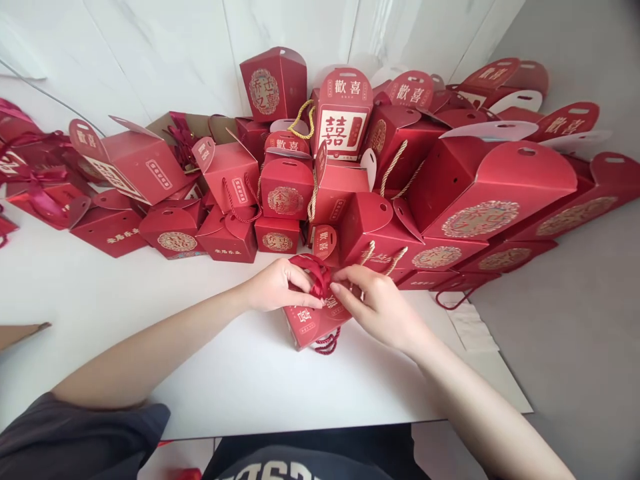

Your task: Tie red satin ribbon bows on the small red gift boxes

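A red gift box (303, 328) with pale printed characters lies on the white table in front of me. On top of it is a dark red ribbon (320, 277), gathered in loops. My left hand (280, 285) pinches the ribbon from the left side, thumb and fingers closed on it. From the right, my right hand (377, 303) has its fingers bent and closed at the ribbon's other side. A dark red twisted cord (328, 341) sticks out from the box's near side. Both hands partly hide the box and the ribbon's middle.
Red gift boxes (287, 190) stand stacked along the marble-patterned wall, several with rope handles. More boxes with ribbons (45, 190) sit at the far left. White paper (473, 323) lies at the table's right side, by a grey wall. A cardboard corner (23, 335) shows at left.
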The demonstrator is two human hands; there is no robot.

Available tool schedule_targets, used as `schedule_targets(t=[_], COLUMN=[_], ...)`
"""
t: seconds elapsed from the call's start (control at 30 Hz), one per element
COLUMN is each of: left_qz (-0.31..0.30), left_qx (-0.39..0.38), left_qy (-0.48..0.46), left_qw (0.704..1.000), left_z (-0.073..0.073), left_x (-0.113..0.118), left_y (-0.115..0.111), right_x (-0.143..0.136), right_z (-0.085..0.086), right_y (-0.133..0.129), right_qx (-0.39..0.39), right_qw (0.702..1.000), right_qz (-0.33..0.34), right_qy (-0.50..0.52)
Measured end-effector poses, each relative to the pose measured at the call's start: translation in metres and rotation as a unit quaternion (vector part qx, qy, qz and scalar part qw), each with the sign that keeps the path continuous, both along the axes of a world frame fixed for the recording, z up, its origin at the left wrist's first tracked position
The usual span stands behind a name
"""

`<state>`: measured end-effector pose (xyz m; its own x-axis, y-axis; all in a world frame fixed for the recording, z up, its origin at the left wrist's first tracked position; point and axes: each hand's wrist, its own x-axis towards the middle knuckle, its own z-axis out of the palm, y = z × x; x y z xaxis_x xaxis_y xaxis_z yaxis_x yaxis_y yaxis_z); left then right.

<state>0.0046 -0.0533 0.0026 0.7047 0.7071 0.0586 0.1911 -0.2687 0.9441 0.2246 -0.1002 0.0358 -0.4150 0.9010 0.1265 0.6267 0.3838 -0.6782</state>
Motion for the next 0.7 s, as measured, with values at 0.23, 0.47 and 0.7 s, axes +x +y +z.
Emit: schedule_targets(t=[0.23, 0.47, 0.7], left_qz=[0.011, 0.029, -0.017], left_qx=[0.015, 0.008, 0.019], left_qy=[0.019, 0.041, -0.006], left_qw=[1.0, 0.999, 1.0], left_z=[0.0, -0.002, 0.002], left_x=[-0.002, -0.004, -0.001], left_y=[0.0, -0.001, 0.001], right_x=[-0.025, -0.035, -0.031], right_z=[-0.012, -0.018, -0.022], right_y=[0.014, 0.021, 0.016], right_qx=[-0.026, -0.012, 0.058], right_qw=[0.998, 0.995, 0.966], right_qz=[-0.012, -0.059, -0.118], right_qy=[0.059, 0.074, 0.221])
